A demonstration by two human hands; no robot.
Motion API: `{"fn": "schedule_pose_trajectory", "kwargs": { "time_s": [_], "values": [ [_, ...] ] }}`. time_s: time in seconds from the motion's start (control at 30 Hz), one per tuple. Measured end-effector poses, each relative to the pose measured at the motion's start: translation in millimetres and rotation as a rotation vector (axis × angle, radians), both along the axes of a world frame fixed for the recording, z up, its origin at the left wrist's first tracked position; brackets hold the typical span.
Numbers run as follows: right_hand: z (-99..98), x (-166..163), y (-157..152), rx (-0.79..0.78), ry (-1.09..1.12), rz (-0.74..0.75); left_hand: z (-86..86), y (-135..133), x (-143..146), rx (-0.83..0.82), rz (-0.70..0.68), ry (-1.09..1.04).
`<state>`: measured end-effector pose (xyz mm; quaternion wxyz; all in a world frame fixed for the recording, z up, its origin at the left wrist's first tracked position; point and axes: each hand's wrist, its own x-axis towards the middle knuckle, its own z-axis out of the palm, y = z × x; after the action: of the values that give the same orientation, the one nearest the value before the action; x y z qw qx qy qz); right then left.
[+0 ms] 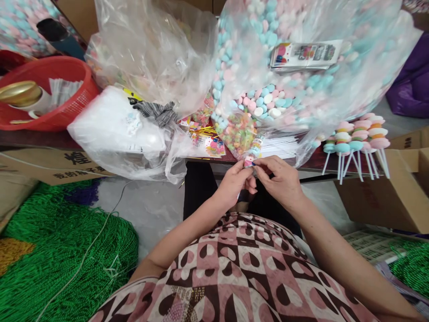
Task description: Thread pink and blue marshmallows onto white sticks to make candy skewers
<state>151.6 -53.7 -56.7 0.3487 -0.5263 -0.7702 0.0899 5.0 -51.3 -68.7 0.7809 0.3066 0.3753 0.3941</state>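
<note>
Over the table's front edge, both hands meet at a candy skewer in a printed clear wrapper (pixel 257 144), its pale blue and pink pieces pointing away from me. My left hand (pixel 231 182) is closed around its lower end. The fingers of my right hand (pixel 277 180) pinch at the wrapper's bottom from the other side. Whatever lies between the fingertips is partly covered. Just beyond sits a clear bag of small multicoloured gummies (pixel 238 134). To its right lie white sticks (pixel 279 146); to its left are gold twist ties (pixel 203 130) and printed wrappers (pixel 214 146).
Finished-looking candy skewers (pixel 357 136) lie at the table's right end. A big bag of pastel candies (pixel 278 96) carries a stack of printed wrappers (pixel 306 54). At left are a white plastic bag (pixel 114 125) and a red basket (pixel 78 105). Green cords (pixel 83 250) and a cardboard box (pixel 378 197) flank me.
</note>
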Motion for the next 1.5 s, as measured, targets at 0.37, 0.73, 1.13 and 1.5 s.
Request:
{"fn": "schedule_pose_trajectory", "kwargs": {
  "time_s": [0.37, 0.73, 1.13, 1.5],
  "values": [
    [-11.8, -0.8, -0.5, 0.021, -0.03, -0.076, 0.7, -2.3, 2.3, -0.022, 0.026, 0.021],
    [-15.1, -5.1, -2.7, -0.062, -0.011, -0.088, -7.7, -1.4, 4.8, 0.023, 0.057, 0.082],
    [-5.7, -13.9, -21.7, -0.057, 0.057, 0.038, -8.1, -3.6, 4.6, 0.058, 0.109, 0.135],
    [-15.5, -8.5, -13.5, -0.516, 0.776, -0.098, 0.3, -0.9, -6.2, 0.54, 0.036, 0.728]
  ]
}}
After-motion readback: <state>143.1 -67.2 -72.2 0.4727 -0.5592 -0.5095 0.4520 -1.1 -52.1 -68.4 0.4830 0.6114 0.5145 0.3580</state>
